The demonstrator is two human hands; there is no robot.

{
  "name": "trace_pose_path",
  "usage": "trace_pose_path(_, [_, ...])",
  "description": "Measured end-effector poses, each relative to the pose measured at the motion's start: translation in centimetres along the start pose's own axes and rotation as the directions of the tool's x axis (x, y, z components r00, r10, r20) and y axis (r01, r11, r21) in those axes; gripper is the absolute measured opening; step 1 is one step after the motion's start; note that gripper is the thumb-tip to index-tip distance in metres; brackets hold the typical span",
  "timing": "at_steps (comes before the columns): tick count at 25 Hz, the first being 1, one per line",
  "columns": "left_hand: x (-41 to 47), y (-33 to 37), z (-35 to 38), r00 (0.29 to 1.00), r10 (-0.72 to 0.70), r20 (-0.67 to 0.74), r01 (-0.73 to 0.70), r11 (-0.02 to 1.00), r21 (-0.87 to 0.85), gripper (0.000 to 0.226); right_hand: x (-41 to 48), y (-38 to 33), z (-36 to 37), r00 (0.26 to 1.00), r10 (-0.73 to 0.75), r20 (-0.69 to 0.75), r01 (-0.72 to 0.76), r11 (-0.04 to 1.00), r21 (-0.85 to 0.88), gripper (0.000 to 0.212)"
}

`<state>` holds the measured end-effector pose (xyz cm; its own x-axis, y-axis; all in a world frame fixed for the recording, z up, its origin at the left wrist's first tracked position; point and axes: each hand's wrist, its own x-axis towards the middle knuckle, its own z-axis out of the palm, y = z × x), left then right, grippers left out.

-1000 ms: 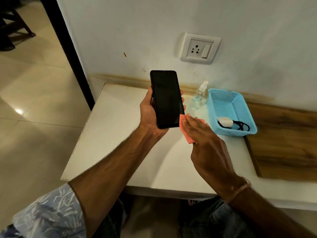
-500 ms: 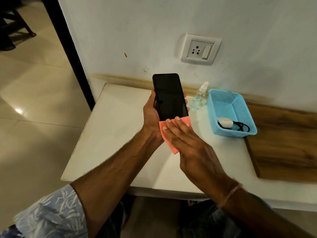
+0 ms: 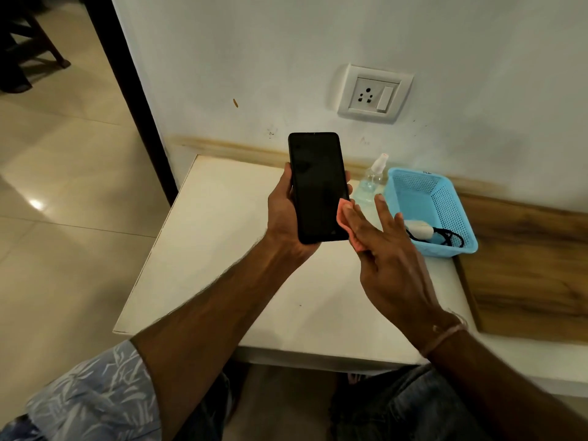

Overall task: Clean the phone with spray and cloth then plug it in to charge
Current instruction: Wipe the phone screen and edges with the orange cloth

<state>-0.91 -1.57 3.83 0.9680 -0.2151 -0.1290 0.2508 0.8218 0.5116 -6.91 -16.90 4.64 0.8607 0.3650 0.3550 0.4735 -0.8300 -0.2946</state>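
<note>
Your left hand (image 3: pixel 286 218) has the phone (image 3: pixel 319 187) in its grip, held up off the worktop (image 3: pixel 222 249) with the dark screen facing you and the top end tipped toward the wall; your thumb runs along the phone's left edge and your fingertips peek out past its right edge. Forearm comes in from the lower left, sleeve (image 3: pixel 95 393) pushed up near the elbow. Your right hand (image 3: pixel 386 253) sits just right of the phone, palm flat and fingers stretched out and slightly fanned, pressing the pink cloth (image 3: pixel 345 218) against the phone's lower right edge, so it's more a flat-hand press than a pinch, with the cloth mostly tucked under your fingers. There's a thin band on that wrist. Beyond the phone and a bit to its right, the clear spray bottle (image 3: pixel 372 181) stands upright on the worktop near the wall. Right of the bottle is the blue basket (image 3: pixel 445 205), with a white charger (image 3: pixel 418 230) and a dark cable (image 3: pixel 450 237) lying inside. The wall socket (image 3: pixel 375 93) is above the phone, up and to its right.
</note>
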Motion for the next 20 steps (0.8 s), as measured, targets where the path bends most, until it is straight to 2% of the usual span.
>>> trace_pose_path(3, [0.1, 0.3, 0.0, 1.000, 0.000, -0.006, 0.000, 1.000, -0.005, 0.073, 0.9, 0.4, 0.1, 1.000, -0.015, -0.016, 0.014, 0.998, -0.056, 0.053])
trace_pose_path(6, [0.0, -0.2, -0.1, 1.000, -0.002, -0.019, 0.002, 0.999, 0.036, 0.071, 2.3, 0.5, 0.0, 0.998, 0.060, -0.021, -0.061, 0.997, -0.056, 0.051])
trace_pose_path(10, [0.1, -0.7, -0.3, 0.998, 0.007, -0.067, 0.000, 0.995, 0.103, 0.065, 5.2, 0.9, -0.9, 0.991, 0.133, 0.004, -0.133, 0.991, -0.034, 0.050])
trace_pose_path(16, [0.0, -0.9, -0.3, 0.997, -0.010, -0.074, 0.017, 0.994, 0.105, 0.060, 9.3, 0.8, -1.9, 0.977, 0.213, 0.004, -0.213, 0.976, 0.040, 0.047])
trace_pose_path(20, [0.0, -1.0, -0.3, 0.998, -0.006, -0.063, 0.010, 0.998, 0.067, 0.058, 10.8, 0.4, -2.6, 0.978, 0.208, -0.017, -0.207, 0.976, 0.071, 0.048])
